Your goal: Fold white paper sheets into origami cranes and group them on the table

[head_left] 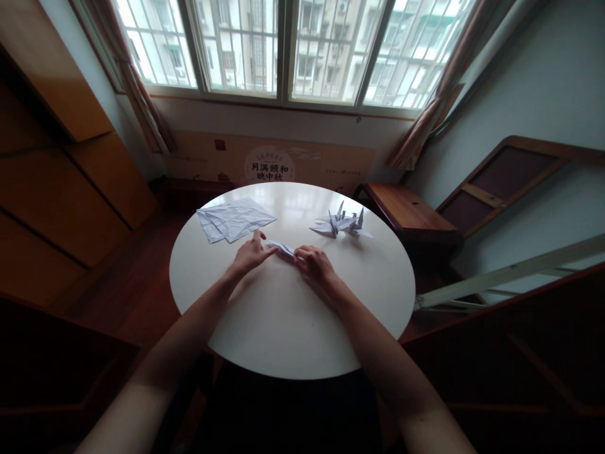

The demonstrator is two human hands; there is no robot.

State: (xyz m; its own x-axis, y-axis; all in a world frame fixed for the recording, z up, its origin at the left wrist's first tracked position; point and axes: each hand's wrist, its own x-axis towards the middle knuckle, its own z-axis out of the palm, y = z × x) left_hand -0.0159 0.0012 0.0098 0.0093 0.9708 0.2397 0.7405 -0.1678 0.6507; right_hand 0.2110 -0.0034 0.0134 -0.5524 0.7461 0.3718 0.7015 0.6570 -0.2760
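A narrow, folded strip of white paper [282, 248] lies near the middle of the round white table [283, 328], between my two hands. My right hand [314, 261] has its fingers closed on the paper's right end. At the other end is my left hand [252, 253], with thumb and index finger spread apart; the thumb tip reaches the paper's near edge. Beyond my left hand, several creased paper sheets [236, 217] overlap. Folded paper cranes [338, 222] stand together past my right hand, their wings and points overlapping.
A wooden stool or low bench [401, 207] stands behind the table's right side. Wooden cabinets [57, 189] are on the left. A barred window [283, 50] with curtains spans the far wall. A pale rail [510, 271] slants up at right.
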